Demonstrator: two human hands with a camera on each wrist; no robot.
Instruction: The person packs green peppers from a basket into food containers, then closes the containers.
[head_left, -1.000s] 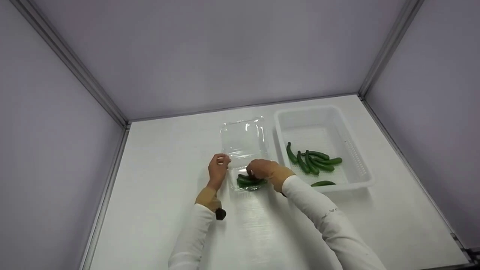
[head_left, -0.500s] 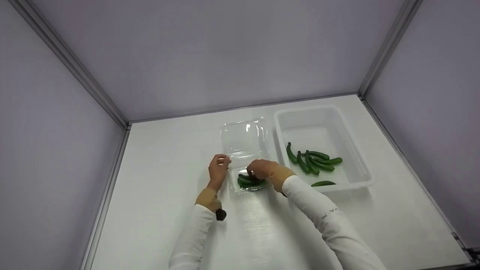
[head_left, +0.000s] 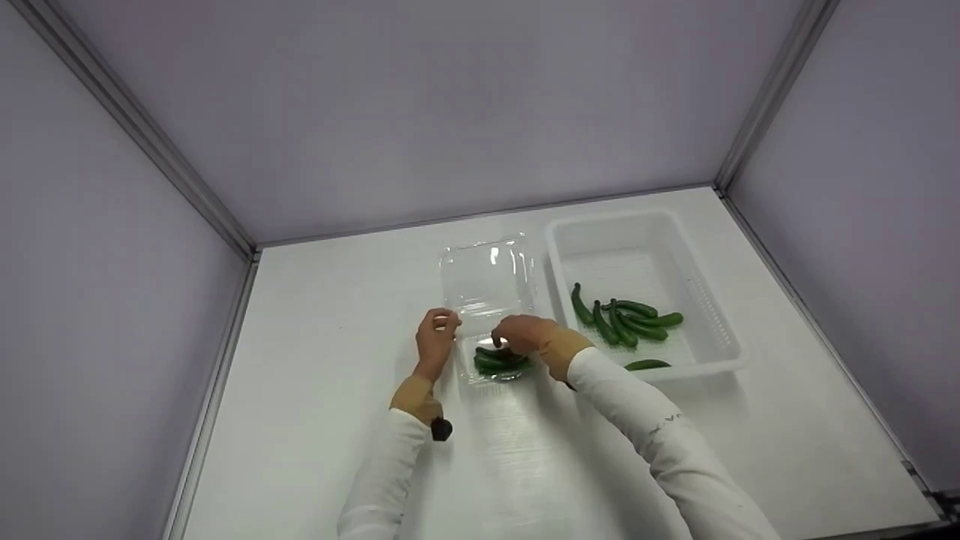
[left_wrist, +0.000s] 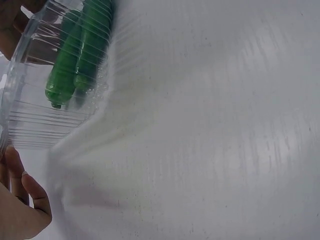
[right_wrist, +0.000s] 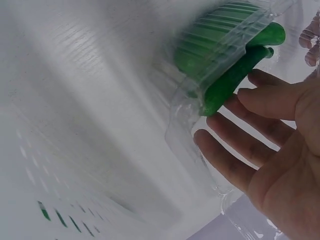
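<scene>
A clear plastic clamshell container (head_left: 491, 375) lies on the white table with its lid (head_left: 487, 279) folded open toward the back. Several green cucumbers (head_left: 499, 361) lie in its tray. My left hand (head_left: 442, 324) pinches the container's left edge near the hinge. My right hand (head_left: 516, 337) hovers over the tray with relaxed, straight fingers reaching onto the cucumbers. The right wrist view shows those fingers (right_wrist: 240, 150) beside a cucumber (right_wrist: 230, 82) at the tray's ribbed wall (right_wrist: 200, 115). In the left wrist view the cucumbers (left_wrist: 75, 60) show through the tray (left_wrist: 45, 115), with my left hand (left_wrist: 20, 205) beside it.
A white perforated basket (head_left: 611, 219) stands right of the container and holds several more cucumbers (head_left: 626, 322), one lying apart (head_left: 646, 365) near its front. Grey walls with metal corner posts enclose the table on three sides.
</scene>
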